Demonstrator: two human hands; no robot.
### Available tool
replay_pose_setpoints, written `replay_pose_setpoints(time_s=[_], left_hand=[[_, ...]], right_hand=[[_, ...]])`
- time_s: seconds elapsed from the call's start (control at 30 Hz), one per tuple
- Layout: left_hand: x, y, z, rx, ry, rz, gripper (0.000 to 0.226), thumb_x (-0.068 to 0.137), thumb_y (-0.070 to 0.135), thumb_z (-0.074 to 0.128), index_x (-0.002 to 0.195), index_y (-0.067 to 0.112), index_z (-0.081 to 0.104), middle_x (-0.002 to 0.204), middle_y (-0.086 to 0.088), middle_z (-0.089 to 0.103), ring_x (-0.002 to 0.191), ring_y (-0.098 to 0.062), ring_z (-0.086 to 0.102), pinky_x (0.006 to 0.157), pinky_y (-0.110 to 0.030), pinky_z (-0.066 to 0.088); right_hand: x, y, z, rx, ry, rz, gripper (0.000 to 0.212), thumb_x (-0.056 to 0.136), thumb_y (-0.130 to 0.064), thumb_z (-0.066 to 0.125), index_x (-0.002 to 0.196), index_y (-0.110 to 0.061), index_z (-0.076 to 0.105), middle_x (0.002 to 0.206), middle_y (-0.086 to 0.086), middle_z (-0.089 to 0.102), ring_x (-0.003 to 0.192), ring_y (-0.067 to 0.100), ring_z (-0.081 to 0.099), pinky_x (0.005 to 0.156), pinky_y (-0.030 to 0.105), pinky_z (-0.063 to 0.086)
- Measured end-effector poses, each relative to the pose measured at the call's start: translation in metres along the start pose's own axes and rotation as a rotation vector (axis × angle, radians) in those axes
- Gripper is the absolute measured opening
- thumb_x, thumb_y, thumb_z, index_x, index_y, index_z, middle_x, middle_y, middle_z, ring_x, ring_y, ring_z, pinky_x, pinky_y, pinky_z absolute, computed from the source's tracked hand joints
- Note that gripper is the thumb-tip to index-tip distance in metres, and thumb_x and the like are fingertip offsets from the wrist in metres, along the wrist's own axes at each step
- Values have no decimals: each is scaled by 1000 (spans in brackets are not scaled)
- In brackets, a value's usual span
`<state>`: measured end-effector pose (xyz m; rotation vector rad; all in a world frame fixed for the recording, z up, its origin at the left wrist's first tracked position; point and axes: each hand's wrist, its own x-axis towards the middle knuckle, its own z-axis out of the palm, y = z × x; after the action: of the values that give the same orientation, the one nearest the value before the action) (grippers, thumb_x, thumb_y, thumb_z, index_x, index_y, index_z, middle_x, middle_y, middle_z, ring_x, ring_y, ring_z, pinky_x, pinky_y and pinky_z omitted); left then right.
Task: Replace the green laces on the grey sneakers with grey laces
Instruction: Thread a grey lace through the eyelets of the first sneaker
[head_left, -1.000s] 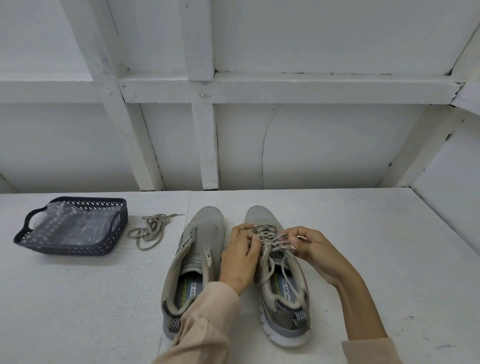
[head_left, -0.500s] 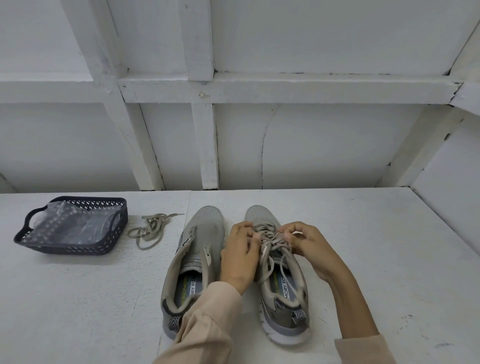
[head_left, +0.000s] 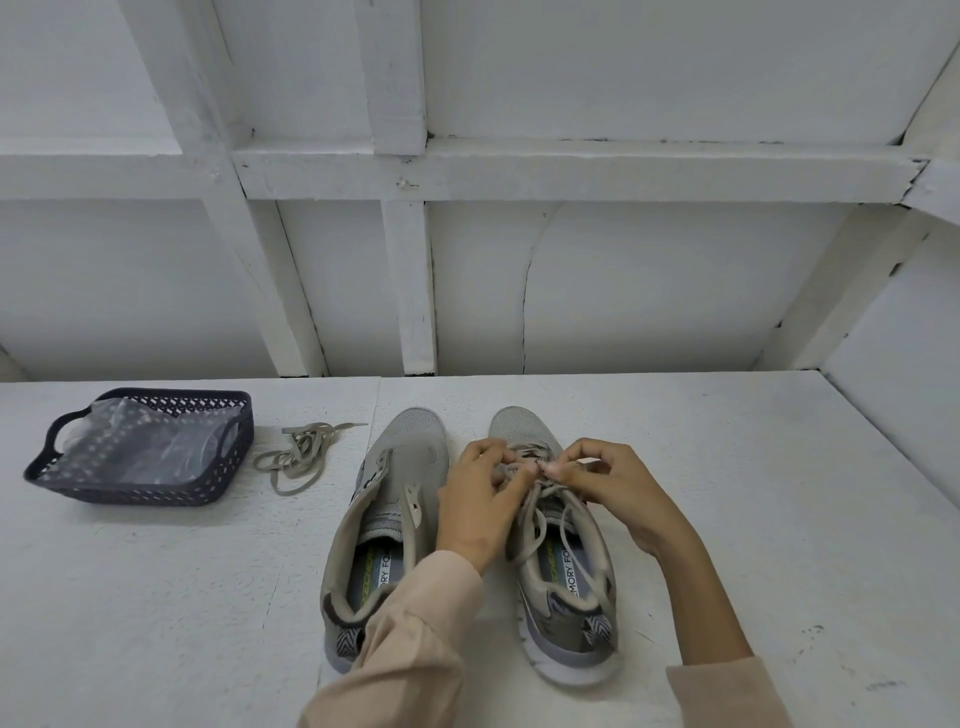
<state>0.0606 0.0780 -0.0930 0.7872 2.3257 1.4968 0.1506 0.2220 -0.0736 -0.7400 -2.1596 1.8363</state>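
Two grey sneakers stand side by side on the white table, toes pointing away from me. The left sneaker (head_left: 395, 519) has no lace in its eyelets. The right sneaker (head_left: 561, 587) carries a pale lace (head_left: 535, 525) whose loose ends trail down over the tongue. My left hand (head_left: 480, 504) and my right hand (head_left: 608, 486) meet over the upper eyelets, both pinching the lace with fingertips nearly touching. A loose lace (head_left: 298, 457) lies bundled on the table left of the shoes.
A dark perforated basket (head_left: 140, 491) with a clear plastic bag inside sits at the far left. A white framed wall rises right behind the table, and a white side panel closes the right end.
My right hand has moved left and up toward my left hand, bringing the lace end in over the eyelets. The shoes, loose lace and basket have not moved.
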Motion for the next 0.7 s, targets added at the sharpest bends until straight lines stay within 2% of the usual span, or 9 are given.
replay_pose_setpoints(time_s=[0.1, 0.2, 0.27, 0.37, 0.43, 0.53, 0.57, 0.63, 0.7], left_hand=[[-2, -6, 2, -60, 53, 9, 14, 89, 30, 67, 83, 17, 67, 116, 8, 60, 93, 5, 56, 92, -34, 52], [-6, -9, 4, -111, 133, 17, 20, 90, 22, 67, 71, 22, 61, 107, 17, 61, 96, 4, 59, 90, -37, 52], [-8, -14, 6, -136, 181, -8, 19, 91, 25, 65, 73, 22, 60, 106, 21, 62, 99, 3, 59, 89, -41, 51], [-10, -18, 7, -221, 221, -62, 17, 88, 42, 57, 77, 29, 58, 111, 23, 61, 101, -12, 64, 87, -48, 53], [-10, -16, 5, -238, 202, -82, 13, 91, 37, 56, 80, 30, 57, 113, 21, 61, 97, -15, 67, 87, -47, 54], [-6, -10, 0, -153, 128, -37, 6, 93, 29, 57, 89, 33, 57, 111, 13, 61, 84, -6, 66, 82, -33, 53], [-5, -7, -2, -111, 87, -4, 3, 91, 36, 57, 93, 34, 59, 111, 13, 60, 84, 0, 64, 81, -29, 51], [-2, -6, -3, -40, 32, 58, 22, 83, 51, 58, 96, 34, 65, 114, 15, 56, 91, 8, 59, 83, -25, 50], [0, -6, -3, -38, 12, 47, 15, 85, 41, 67, 90, 27, 70, 116, 10, 57, 98, 6, 58, 87, -26, 51]], right_hand=[[2, 5, 1, 32, 43, 16, 8, 87, -12, 71, 82, -6, 68, 82, 13, 72, 71, 18, 63, 70, 32, 52], [1, 11, 2, 115, 99, 53, 10, 90, -10, 65, 84, -2, 65, 91, 13, 70, 78, 20, 61, 70, 28, 54], [-1, 13, 0, 268, 145, 94, 11, 94, -7, 59, 88, 2, 62, 95, 13, 67, 82, 20, 63, 66, 23, 56], [-4, 17, -1, 408, 169, 137, 14, 99, -4, 49, 94, 4, 59, 91, 15, 67, 78, 19, 67, 64, 22, 55], [-4, 16, 0, 392, 166, 137, 16, 100, -6, 46, 93, 2, 58, 91, 14, 66, 74, 15, 67, 62, 20, 54], [-4, 12, 0, 301, 109, 82, 17, 97, -19, 57, 92, -3, 58, 91, 8, 68, 79, 11, 66, 64, 19, 53], [-4, 9, 1, 250, 77, 54, 20, 93, -24, 62, 93, -4, 59, 89, 4, 68, 79, 9, 65, 65, 19, 53], [-4, 7, 2, 120, 39, 6, 23, 85, -27, 71, 93, -7, 65, 83, -1, 69, 75, 5, 63, 67, 19, 52], [-4, 9, 2, 42, 41, -21, 20, 82, -26, 75, 89, -8, 69, 81, 3, 69, 72, 6, 61, 71, 23, 52]])
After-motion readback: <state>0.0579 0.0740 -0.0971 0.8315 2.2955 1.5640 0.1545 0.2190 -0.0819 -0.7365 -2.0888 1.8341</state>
